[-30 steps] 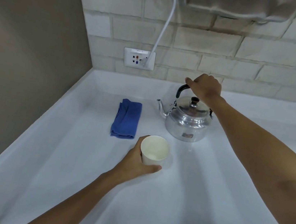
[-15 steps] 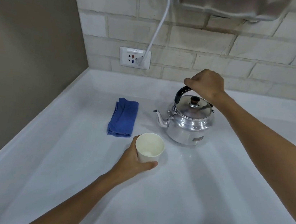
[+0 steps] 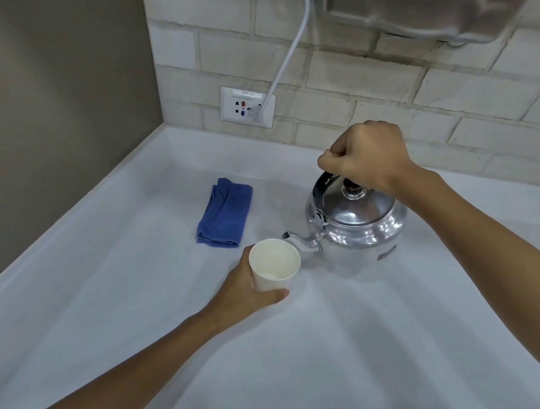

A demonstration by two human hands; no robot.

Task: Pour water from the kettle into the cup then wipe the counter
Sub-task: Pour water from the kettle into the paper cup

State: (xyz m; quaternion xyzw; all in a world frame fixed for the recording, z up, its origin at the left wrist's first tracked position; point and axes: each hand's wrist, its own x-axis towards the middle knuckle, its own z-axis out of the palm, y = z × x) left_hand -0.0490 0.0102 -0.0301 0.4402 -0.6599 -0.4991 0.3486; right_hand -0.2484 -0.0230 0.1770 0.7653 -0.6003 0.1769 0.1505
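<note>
Right hand is closed in a fist on the black handle of the kettle; left hand is wrapped round the white cup, which sits on the counter. Since a second ago the kettle has tipped and swung nearer, its spout now just at the cup's rim. No stream visible; pouring appears imminent. The folded blue cloth lies untouched beside the cup, so wiping remains outstanding.

The round silver kettle is polished metal, glossy and mirror-bright, with a black handle. The white cup looks like matt paper. The folded blue cloth is soft, nubbly terry. The white table is smooth, faintly sheened.
</note>
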